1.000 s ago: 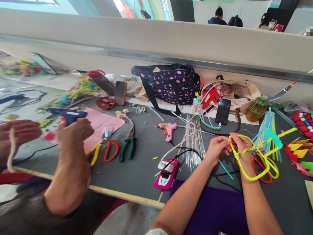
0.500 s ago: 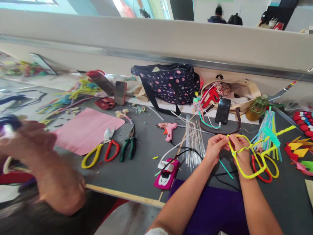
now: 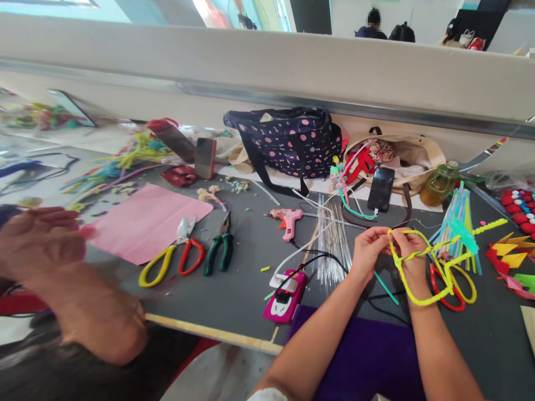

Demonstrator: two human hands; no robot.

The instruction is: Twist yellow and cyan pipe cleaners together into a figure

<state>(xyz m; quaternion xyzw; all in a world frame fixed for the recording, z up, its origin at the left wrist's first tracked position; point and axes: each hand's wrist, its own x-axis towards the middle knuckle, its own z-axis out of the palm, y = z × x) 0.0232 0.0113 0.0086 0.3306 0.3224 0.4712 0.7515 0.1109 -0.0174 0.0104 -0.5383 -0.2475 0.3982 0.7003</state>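
Both my hands meet over the right part of the dark table [image 3: 234, 295]. My left hand [image 3: 368, 252] and my right hand [image 3: 412, 257] pinch a yellow pipe cleaner [image 3: 420, 299] bent into loops; one loop hangs around my right wrist, another stretches right toward the coloured straws [image 3: 457, 220]. Red-and-yellow scissors [image 3: 453, 287] lie just right of my right hand. A bundle of thin wires [image 3: 332, 239] lies left of my left hand.
A co-worker's hand and forearm [image 3: 62, 278] fill the left. A pink sheet [image 3: 146, 223], yellow-red scissors [image 3: 171, 259], green pliers [image 3: 220, 250], a pink glue gun [image 3: 288, 220], a pink charger [image 3: 286, 298], a dotted bag [image 3: 288, 142], a black phone [image 3: 381, 189] and red felt pieces [image 3: 518, 209] surround me.
The co-worker's hand drew back left, off the pink sheet, and the blue glue gun left view. My hands kept twisting the yellow pipe cleaner in place.
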